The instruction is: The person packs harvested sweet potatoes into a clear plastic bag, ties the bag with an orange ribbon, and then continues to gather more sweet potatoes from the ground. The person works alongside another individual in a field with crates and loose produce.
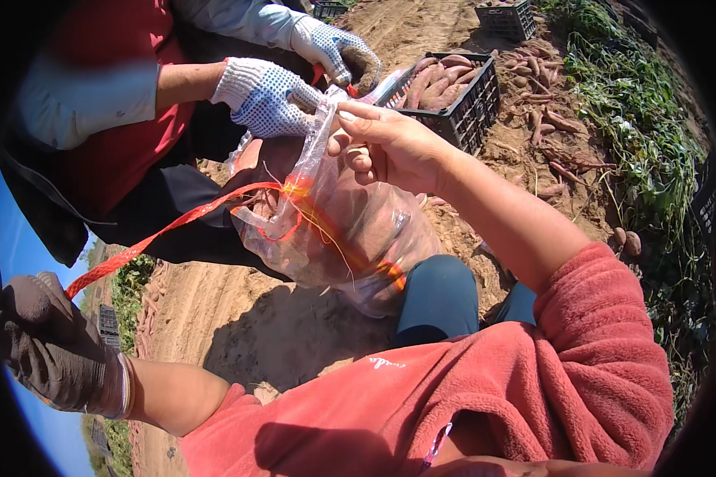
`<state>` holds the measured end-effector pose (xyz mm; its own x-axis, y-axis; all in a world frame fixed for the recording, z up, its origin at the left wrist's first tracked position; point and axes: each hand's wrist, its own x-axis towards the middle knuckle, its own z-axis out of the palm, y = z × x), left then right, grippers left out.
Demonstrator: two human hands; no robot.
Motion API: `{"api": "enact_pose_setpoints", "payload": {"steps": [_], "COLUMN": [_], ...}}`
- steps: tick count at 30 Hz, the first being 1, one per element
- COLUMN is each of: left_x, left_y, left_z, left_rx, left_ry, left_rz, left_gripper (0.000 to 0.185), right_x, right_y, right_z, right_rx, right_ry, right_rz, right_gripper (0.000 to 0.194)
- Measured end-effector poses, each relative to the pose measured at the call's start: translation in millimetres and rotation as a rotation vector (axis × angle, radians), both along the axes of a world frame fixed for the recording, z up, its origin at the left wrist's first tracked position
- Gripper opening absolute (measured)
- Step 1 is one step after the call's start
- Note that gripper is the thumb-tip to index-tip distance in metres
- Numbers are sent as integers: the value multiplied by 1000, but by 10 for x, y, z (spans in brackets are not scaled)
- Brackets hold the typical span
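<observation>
My left hand point(56, 346), in a dark work glove, grips the end of a red woven plastic strap point(173, 229). The strap runs taut to the rim of a clear plastic bag point(364, 226) packed with sweet potatoes, which leans by my knee. My bare right hand point(388, 140) has thumb and index finger together at the bag's upper rim, the other fingers curled. Across from me, a co-worker's two hands in white gloves with blue dots point(274, 98) are at the same rim, a red strap between them.
A black plastic crate point(477, 113) of sweet potatoes stands behind the bag, another crate point(507, 21) farther back. Loose sweet potatoes point(537, 74) lie on the soil beside green vines point(632, 113). The co-worker's dark-trousered leg point(179, 208) is close to the bag's left side.
</observation>
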<state>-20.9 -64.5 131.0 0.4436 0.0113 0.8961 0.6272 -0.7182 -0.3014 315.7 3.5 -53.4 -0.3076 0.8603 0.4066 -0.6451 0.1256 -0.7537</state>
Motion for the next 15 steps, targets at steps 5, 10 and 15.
{"api": "enact_pose_setpoints", "payload": {"steps": [5,10,15], "left_x": [82,693,1093], "left_y": [-4,317,632], "left_z": [-2,-403,-603], "left_rx": [-538,-1065,-1369], "left_ry": [-153,-141,46], "left_rz": [-293,-390,-459], "left_gripper": [52,57,38], "right_x": [3,-22,-52], "right_y": [-73,-90,-82], "right_z": [-23,-68,-43], "right_rx": [-39,-103,-138], "right_ry": [0,154,103], "right_rz": [-74,-16,-136], "right_gripper": [34,36,34]}}
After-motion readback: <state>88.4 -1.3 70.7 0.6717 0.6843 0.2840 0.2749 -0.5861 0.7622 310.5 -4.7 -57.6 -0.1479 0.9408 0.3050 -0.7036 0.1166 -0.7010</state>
